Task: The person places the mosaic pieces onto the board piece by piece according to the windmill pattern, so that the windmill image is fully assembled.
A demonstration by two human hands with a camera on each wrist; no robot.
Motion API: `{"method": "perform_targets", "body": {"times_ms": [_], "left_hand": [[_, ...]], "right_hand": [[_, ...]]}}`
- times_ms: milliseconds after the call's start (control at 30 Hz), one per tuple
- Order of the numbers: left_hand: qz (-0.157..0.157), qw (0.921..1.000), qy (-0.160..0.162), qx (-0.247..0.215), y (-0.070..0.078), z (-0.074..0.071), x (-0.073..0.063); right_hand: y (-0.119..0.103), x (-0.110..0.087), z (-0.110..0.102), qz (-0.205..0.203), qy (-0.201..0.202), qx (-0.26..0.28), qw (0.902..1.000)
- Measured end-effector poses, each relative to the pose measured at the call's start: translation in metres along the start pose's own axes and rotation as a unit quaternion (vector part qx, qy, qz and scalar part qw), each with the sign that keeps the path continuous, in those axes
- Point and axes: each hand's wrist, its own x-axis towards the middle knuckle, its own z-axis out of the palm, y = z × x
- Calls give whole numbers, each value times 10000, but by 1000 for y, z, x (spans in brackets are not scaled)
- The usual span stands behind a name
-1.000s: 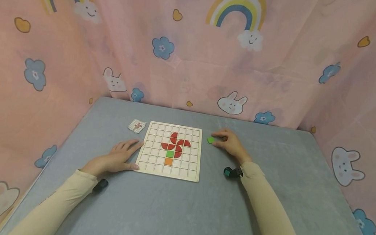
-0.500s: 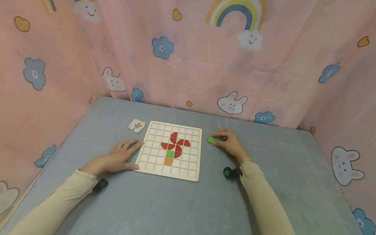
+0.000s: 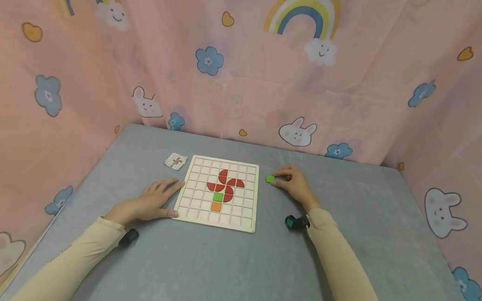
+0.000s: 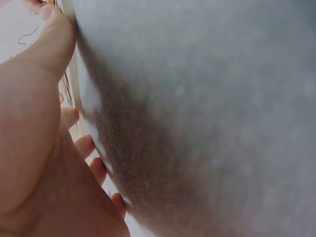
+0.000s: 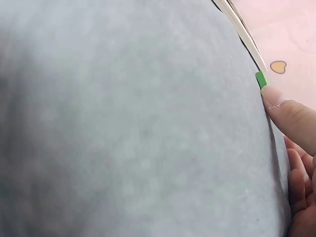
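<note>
A pale square grid board lies on the grey table. Set in its cells are red rounded pieces in a pinwheel, with a green square tile and an orange square tile below. Thumb and index finger of my left hand touch the board's left edge, fingers spread. To the right of the board, my right hand pinches another green square tile between thumb and fingertips. The right wrist view shows that tile at the thumb tip, close to the table surface.
A small pattern card showing a red pinwheel lies off the board's upper left corner. A pink printed curtain hangs behind the table and along both sides. Grey table surface stretches in front of the board.
The green tile in my right hand has turned slightly between the fingertips. Both hands stay in nearly the same places, and the board has not moved.
</note>
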Motion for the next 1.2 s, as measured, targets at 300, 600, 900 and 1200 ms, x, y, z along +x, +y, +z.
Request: {"method": "perform_targets", "body": {"times_ms": [300,600,900,1200], "left_hand": [[-67,10000,-38,60,0,0,1],[-49,10000,28,69,2,-3,1],[-72,9999,-62,70,0,-1,2],[-12,10000,-95,1,3,-4,-1]], "right_hand": [[-2,0,0,-16,126,-56,9999],[-1,1,0,-89,198,-85,9997],[-3,1,0,-40,196,-33,9998],[-7,-2,1,19,259,-81,9996]]}}
